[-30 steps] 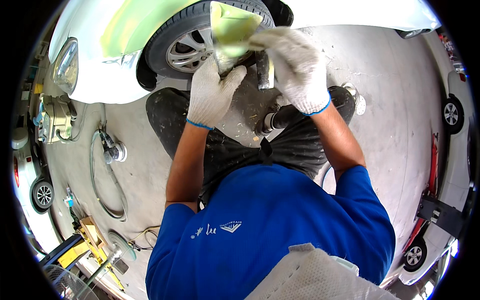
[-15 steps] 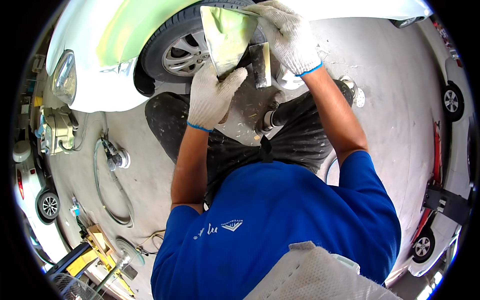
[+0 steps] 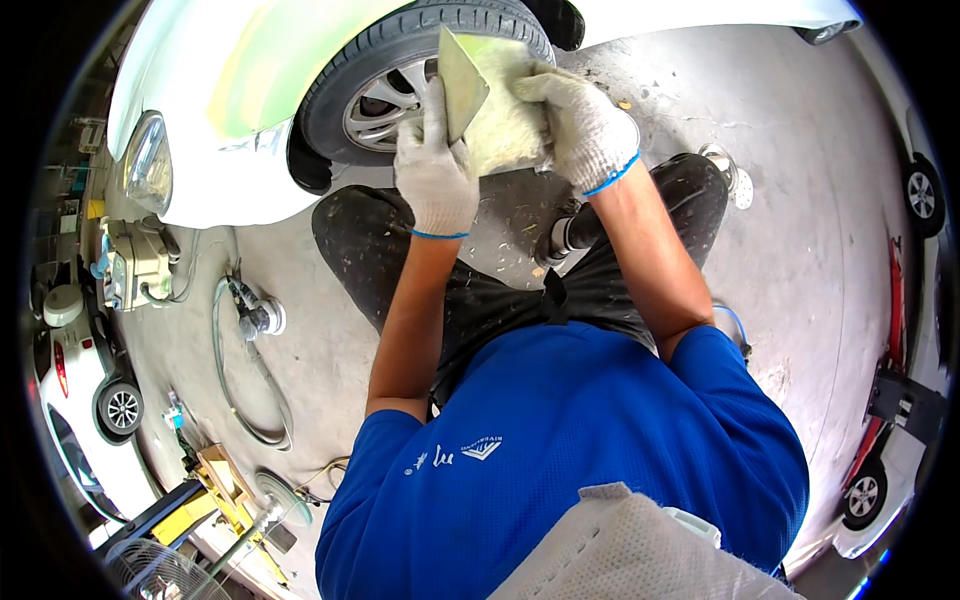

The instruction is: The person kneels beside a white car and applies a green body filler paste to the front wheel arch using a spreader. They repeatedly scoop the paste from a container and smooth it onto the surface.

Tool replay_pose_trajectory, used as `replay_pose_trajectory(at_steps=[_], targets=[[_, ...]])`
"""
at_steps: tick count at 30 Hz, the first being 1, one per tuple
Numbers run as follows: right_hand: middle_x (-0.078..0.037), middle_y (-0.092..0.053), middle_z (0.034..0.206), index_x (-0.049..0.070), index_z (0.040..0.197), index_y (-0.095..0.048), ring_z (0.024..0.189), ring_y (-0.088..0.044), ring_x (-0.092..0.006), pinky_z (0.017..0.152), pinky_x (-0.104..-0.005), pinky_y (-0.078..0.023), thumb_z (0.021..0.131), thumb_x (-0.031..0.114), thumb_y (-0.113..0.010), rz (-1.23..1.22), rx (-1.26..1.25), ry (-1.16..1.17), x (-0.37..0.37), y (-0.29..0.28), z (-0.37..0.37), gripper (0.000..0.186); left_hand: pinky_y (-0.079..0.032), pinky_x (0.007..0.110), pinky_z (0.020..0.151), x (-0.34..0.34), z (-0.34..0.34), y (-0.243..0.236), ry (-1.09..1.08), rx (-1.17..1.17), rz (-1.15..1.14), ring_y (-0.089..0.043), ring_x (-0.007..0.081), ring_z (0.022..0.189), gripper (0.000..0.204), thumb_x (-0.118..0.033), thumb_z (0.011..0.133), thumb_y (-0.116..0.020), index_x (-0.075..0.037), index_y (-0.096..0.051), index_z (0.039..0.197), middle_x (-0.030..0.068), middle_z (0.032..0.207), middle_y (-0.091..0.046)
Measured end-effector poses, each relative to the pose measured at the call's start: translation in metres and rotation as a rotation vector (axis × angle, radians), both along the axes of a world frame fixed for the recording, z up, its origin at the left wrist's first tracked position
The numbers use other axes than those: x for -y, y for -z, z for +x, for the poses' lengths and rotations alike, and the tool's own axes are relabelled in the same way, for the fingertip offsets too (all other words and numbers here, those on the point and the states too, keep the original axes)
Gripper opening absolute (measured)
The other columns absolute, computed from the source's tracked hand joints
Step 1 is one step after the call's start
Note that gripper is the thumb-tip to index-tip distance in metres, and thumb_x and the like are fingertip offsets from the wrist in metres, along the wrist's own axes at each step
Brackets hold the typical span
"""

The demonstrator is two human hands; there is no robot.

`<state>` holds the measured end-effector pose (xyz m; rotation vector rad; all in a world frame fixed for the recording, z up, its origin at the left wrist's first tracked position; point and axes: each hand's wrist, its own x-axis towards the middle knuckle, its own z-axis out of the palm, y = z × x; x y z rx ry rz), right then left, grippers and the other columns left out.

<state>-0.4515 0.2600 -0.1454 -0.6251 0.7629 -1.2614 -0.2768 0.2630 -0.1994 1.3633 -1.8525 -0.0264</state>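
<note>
- Between the two gloved hands, high in the head view and in front of the car's front wheel, sits a flat metal spreader (image 3: pixel 462 80) with a yellow-green coat, its pointed corner up and one edge tilted toward the left hand.
- Just right of it and touching it is a pale yellow-green board (image 3: pixel 505 125) smeared with filler.
- Left hand (image 3: pixel 433 170), in a white knit glove, stands upright against the spreader's left edge; its fingers (image 3: pixel 436 105) are pressed together and straight along that edge, and the thumb side is hidden, so I cannot tell how it pinches.
- Right hand (image 3: pixel 585 125), gloved the same, curls over the board from the right, fingers (image 3: pixel 545 85) bent and close together on the upper right part of its face.
- Behind the hands are the tyre and alloy wheel (image 3: pixel 385 95) of a white car (image 3: pixel 200 110) with a greenish patch on its fender.
- Below lie the person's dark trousers (image 3: pixel 400 250) and blue shirt (image 3: pixel 560 450) over a concrete floor (image 3: pixel 800 200).
- Left on the floor rests a sander with a hose (image 3: pixel 255 320).
</note>
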Motion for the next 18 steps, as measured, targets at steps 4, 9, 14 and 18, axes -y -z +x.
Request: replay_pose_trajectory(at_steps=[4,9,14,18], targets=[[-0.012,-0.069,0.11,-0.002,0.131,-0.057,0.095,-0.072,-0.0221,0.085,-0.0354,-0.061,0.092,0.01,-0.06,-0.017,0.021,0.081,-0.002,-0.008,-0.004,0.041,-0.054,0.049,0.079,-0.009,0.0,0.014,-0.015,-0.018,0.185,-0.063,0.0402,0.09,0.077,-0.006,0.088,-0.064,-0.019,-0.037,0.159,0.0202,0.104,-0.056],[-0.017,-0.069,0.114,-0.009,0.128,-0.058,0.1,-0.071,-0.0246,0.088,-0.0381,-0.061,0.094,0.01,-0.06,-0.295,-0.144,0.343,0.007,-0.009,-0.027,0.04,-0.054,0.035,0.073,-0.007,0.027,0.028,0.248,-0.525,0.665,-0.067,0.0203,0.078,0.032,-0.014,0.087,-0.072,-0.001,-0.058,0.113,0.0073,0.088,-0.069],[-0.009,-0.071,0.114,0.0,0.124,-0.067,0.102,-0.07,-0.0201,0.086,-0.035,-0.059,0.097,0.002,-0.06,-0.516,-0.171,0.361,0.009,-0.012,-0.023,0.028,-0.048,0.026,0.057,-0.025,0.032,-0.021,0.345,-0.759,0.936,-0.055,0.0078,0.059,0.03,-0.02,0.087,-0.079,0.0,-0.065,0.104,0.0001,0.069,-0.061],[-0.005,-0.074,0.11,0.001,0.117,-0.073,0.102,-0.066,-0.0143,0.091,-0.0317,-0.053,0.098,0.001,-0.064,-0.447,-0.659,0.174,-0.002,-0.012,-0.012,0.021,-0.045,0.026,0.055,-0.03,0.028,-0.034,0.367,-0.555,0.785,-0.054,0.0075,0.057,0.031,-0.023,0.088,-0.077,0.0,-0.067,0.107,-0.0002,0.07,-0.061]])
